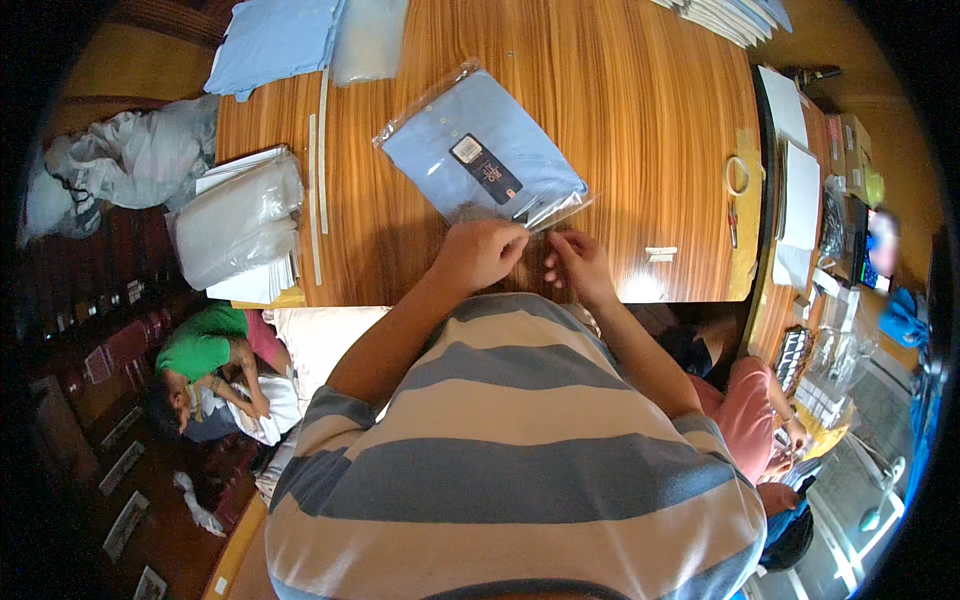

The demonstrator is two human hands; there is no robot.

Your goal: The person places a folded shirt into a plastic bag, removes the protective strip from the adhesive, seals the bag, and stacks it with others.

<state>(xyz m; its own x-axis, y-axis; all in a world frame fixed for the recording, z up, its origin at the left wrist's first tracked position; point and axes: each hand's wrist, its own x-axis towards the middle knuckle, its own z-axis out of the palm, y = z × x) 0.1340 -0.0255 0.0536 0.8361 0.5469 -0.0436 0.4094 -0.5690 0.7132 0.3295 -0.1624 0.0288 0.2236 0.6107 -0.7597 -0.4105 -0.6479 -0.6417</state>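
Note:
A folded light-blue shirt [440,130] lies on the wooden table inside a clear plastic bag [562,208]. A dark tag [487,170] with a white label sits on the shirt's front. At the bag's near edge, my left hand [482,254] is closed, gripping the plastic. My right hand [582,266] is just right of it, below the bag's near corner. Its thumb and forefinger are pinched together while the other fingers curl. Whatever is in that pinch is too small to make out.
Light-blue folded shirts [275,45] and clear bags [368,40] lie at the far left. More plastic bags [240,205] rest at the left edge. A tape roll [737,176] and a small orange-handled tool [733,226] are at right. People sit on both sides.

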